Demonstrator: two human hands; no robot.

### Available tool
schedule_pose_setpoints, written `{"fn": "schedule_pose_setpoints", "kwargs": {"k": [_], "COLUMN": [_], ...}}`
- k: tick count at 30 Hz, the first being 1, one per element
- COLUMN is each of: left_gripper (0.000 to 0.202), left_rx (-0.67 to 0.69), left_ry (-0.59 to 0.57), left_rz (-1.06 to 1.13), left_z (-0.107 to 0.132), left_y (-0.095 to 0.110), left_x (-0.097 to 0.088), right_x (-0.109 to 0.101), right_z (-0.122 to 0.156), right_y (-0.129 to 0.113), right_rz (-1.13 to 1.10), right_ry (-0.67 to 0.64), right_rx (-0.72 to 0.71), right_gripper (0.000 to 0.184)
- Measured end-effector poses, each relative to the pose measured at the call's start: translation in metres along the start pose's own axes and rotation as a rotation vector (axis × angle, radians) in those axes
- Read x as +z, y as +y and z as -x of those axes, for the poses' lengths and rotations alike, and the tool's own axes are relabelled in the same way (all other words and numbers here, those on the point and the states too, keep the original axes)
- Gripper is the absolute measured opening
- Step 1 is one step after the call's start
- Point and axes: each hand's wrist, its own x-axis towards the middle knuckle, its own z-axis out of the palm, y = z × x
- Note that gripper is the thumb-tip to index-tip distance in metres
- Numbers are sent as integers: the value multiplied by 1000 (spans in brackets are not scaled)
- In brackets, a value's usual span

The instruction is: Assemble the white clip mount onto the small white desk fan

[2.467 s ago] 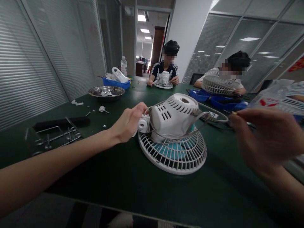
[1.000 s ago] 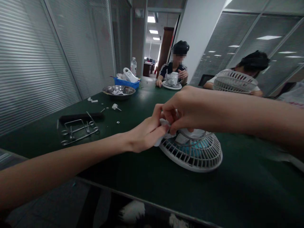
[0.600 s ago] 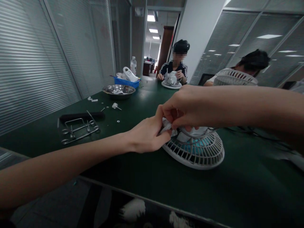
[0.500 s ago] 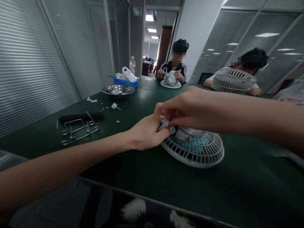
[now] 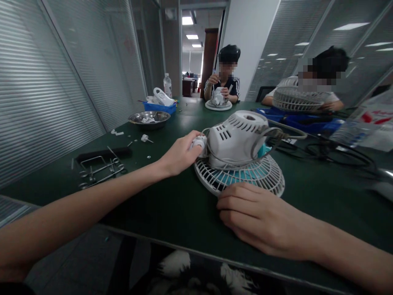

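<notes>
A white electric fan [image 5: 235, 141] lies face down on its round grille [image 5: 208, 177], with light-blue blades [image 5: 230, 177] showing through the bars. Its motor housing faces up, and a grey cord loops around it. My left hand [image 5: 186, 152] grips the fan's white neck joint [image 5: 200, 143], which sticks out from the left of the housing, thumb and fingers around it. At the grille's front rim, my right hand [image 5: 254, 217] is palm down with its fingers curled together. Its fingertips and thumb are hidden, so anything inside it cannot be seen.
Metal rods [image 5: 101, 168] and a black bar lie at left, near a small white part [image 5: 145, 138]. Behind are a steel bowl [image 5: 149, 119] and a blue basket [image 5: 159, 107]. Black cables [image 5: 337, 151] and a blue tray [image 5: 294, 121] lie at right. Two people sit across the table.
My right hand has left the neck joint beside my left hand and come down to the grille's front rim, uncovering the motor housing. My left hand still holds the joint. The view has shifted slightly.
</notes>
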Motion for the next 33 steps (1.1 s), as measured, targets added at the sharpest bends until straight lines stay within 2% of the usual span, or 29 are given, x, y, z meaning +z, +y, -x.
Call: {"fn": "schedule_pose_setpoints", "kwargs": {"k": [10, 17, 21, 25, 27, 30, 33], "left_gripper": [26, 29, 24, 25, 28, 33, 39], "left_rx": [34, -1, -13, -26, -4, 38, 21], "left_ry": [-19, -36, -56, -49, -16, 106, 196], "left_rz": [-150, -182, -218, -233, -243, -285, -318], "left_z": [4, 4, 2, 2, 1, -1, -4], "left_y": [6, 8, 9, 9, 7, 0, -6], "left_x": [-3, -8, -7, -6, -5, -5, -7], "right_x": [-3, -9, -13, -15, -18, -20, -21], "right_z": [4, 10, 14, 18, 20, 22, 22], "right_y": [-1, 8, 10, 13, 15, 18, 18], "right_rz": [-1, -70, -16, 63, 84, 100, 91], "right_ry": [4, 161, 233, 271, 317, 381, 409], "right_rx": [-2, 13, 68, 27, 52, 117, 106], "right_gripper": [23, 19, 19, 18, 20, 21, 20]}}
